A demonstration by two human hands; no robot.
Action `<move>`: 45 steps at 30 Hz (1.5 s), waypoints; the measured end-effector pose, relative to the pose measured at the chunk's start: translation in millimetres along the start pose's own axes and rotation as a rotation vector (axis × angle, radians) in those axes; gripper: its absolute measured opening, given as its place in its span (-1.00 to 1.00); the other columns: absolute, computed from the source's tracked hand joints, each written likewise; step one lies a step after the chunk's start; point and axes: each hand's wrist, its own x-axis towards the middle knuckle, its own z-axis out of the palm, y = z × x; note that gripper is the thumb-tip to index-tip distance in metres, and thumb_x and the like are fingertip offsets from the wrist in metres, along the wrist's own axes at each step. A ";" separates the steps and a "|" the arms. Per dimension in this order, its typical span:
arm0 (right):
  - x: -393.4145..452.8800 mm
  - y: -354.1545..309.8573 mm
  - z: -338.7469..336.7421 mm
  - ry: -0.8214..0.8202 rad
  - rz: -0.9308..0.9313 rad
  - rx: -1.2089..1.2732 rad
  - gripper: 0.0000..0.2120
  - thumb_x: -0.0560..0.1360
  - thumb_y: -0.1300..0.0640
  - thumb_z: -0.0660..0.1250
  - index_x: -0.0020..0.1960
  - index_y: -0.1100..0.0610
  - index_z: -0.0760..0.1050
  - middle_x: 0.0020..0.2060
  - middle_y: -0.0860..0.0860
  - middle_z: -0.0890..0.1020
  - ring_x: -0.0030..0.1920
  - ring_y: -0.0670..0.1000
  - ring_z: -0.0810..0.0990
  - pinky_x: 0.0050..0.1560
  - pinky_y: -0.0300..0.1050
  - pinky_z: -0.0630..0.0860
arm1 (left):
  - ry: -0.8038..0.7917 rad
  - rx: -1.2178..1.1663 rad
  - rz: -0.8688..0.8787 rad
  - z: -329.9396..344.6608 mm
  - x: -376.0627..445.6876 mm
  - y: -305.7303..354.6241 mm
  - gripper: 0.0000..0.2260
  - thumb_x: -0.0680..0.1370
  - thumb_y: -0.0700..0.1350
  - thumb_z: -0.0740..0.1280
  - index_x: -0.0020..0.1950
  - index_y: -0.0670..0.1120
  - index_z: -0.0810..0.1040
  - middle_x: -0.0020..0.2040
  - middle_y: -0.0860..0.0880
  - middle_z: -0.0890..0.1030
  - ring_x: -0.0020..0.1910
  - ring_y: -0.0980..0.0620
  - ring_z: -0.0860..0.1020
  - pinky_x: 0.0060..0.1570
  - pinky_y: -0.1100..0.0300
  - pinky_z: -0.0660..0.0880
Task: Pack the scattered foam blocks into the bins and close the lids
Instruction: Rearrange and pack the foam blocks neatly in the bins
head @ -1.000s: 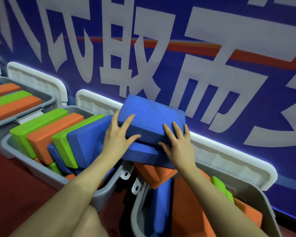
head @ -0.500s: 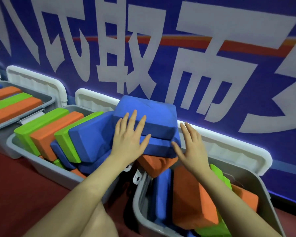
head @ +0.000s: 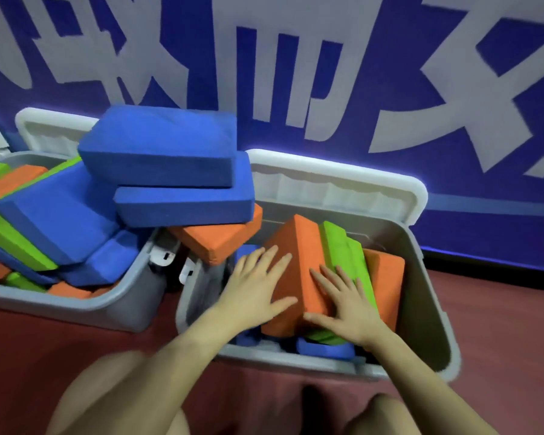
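Observation:
Both hands lie flat on a tilted orange foam block inside the right grey bin. My left hand presses its left face with fingers spread. My right hand presses its right side, next to a green block and another orange block. Blue blocks lie underneath at the bin's front. The left grey bin is heaped with blue, green and orange blocks. Two blue blocks are stacked on top, over an orange block that bridges both bins.
Each bin's white lid stands open against the blue wall with large white lettering. White latches hang between the bins. The floor is dark red. My knees show at the bottom edge.
Both hands left the stacked blue blocks and came down to the right onto the orange block in the right bin. The view has shifted right, onto that bin.

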 end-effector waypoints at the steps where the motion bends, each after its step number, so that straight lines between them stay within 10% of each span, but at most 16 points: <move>1: -0.4 2.1 3.5 -0.008 -0.002 -0.025 0.03 0.12 -0.71 -0.25 0.49 -0.27 -0.23 0.56 -0.15 -0.06 0.55 0.04 -0.18 0.49 0.25 -0.11 | -0.168 -0.003 -0.057 9.3 1.2 2.9 -0.20 0.47 0.37 0.15 0.57 -0.02 0.05 0.55 -0.19 0.11 0.47 -0.22 0.21 0.39 -0.08 0.19; 4: 1.8 5.3 6.5 -0.002 0.013 -0.102 -0.02 0.11 -0.69 -0.29 0.42 -0.31 -0.39 0.56 -0.14 -0.15 0.54 0.12 -0.24 0.45 0.35 -0.15 | -0.428 -0.007 -0.154 33.0 6.3 7.3 -0.06 0.41 0.46 0.17 0.56 0.06 -0.25 0.58 -0.13 -0.12 0.51 -0.18 0.10 0.43 -0.03 0.09; 10: -3.0 20.2 15.6 0.086 0.016 0.170 -0.04 0.20 -0.67 -0.15 0.48 -0.28 -0.23 0.55 -0.12 -0.17 0.55 0.11 -0.19 0.48 0.24 -0.10 | -0.286 0.063 -0.002 55.6 12.4 7.9 0.04 0.37 0.43 0.25 0.46 0.14 -0.48 0.57 -0.18 0.00 0.36 -0.21 0.39 0.28 0.00 0.37; 14: -15.4 47.6 19.8 0.115 0.156 0.174 0.05 0.20 -0.68 -0.15 0.54 -0.17 -0.17 0.57 -0.04 -0.07 0.55 0.12 -0.06 0.50 0.21 -0.01 | -0.033 -0.001 0.133 54.9 15.9 9.1 -0.13 0.44 0.18 0.40 0.49 0.25 -0.18 0.47 -0.26 0.28 0.03 -0.24 0.61 -0.03 -0.02 0.56; 25: -1.5 25.7 34.3 0.159 0.041 0.290 -0.06 0.38 -0.21 0.44 0.47 -0.31 -0.18 0.56 0.09 -0.15 0.54 -0.01 -0.24 0.46 0.26 -0.18 | -0.144 -0.159 -0.105 47.0 18.9 6.7 -0.29 0.47 0.23 0.34 0.53 0.16 0.10 0.58 -0.08 -0.07 0.38 -0.20 0.36 0.26 -0.03 0.35; 45: -0.3 -3.8 5.1 0.452 -0.162 0.202 -0.28 0.40 -0.42 0.18 0.47 -0.12 0.28 0.46 0.06 0.34 0.43 0.05 0.34 0.44 0.24 0.09 | 0.000 -0.341 -0.174 10.2 -15.8 -14.4 -0.40 0.46 0.15 0.38 0.47 0.10 0.31 0.56 -0.04 0.12 0.25 -0.25 0.49 0.16 -0.05 0.46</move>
